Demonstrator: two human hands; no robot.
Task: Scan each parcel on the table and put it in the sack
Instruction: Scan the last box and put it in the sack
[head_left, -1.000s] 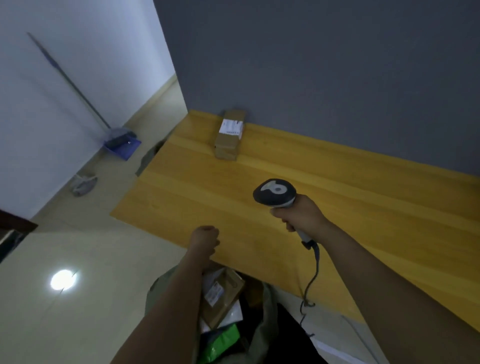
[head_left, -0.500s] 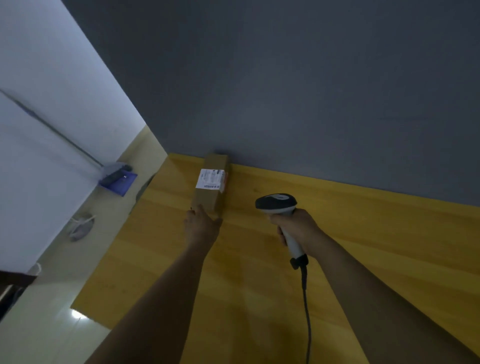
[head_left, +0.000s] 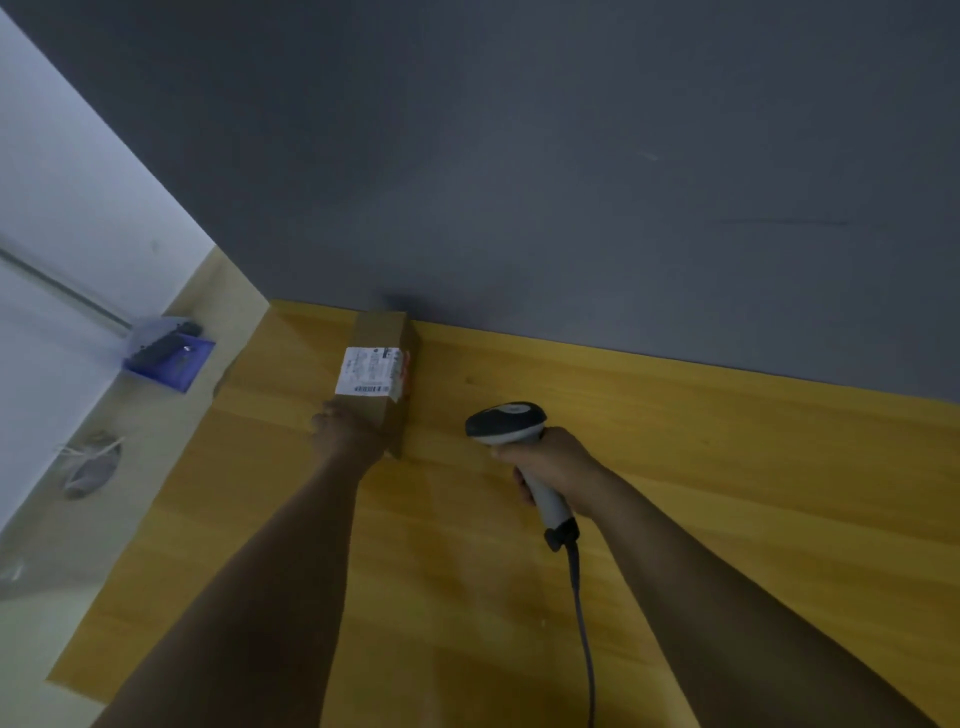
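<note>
A long brown cardboard parcel (head_left: 382, 338) with a white shipping label on top lies on the yellow wooden table (head_left: 675, 441), its far end against the grey wall. My left hand (head_left: 345, 431) grips the parcel's near end. My right hand (head_left: 553, 460) grips the handle of a grey and black barcode scanner (head_left: 506, 423), held to the right of the parcel with its head pointing away from me. The scanner's cable (head_left: 582, 613) runs down toward me. The sack is out of view.
The grey wall (head_left: 571, 182) borders the table's far edge. Left of the table, on the floor, lie a blue dustpan (head_left: 169, 353) with a long handle and a grey slipper (head_left: 91, 470). The table's left edge drops off beside my left arm.
My left hand has reached forward from the table's near edge to the parcel and taken hold of its near end. The view has tilted up, so the sack has left the frame.
</note>
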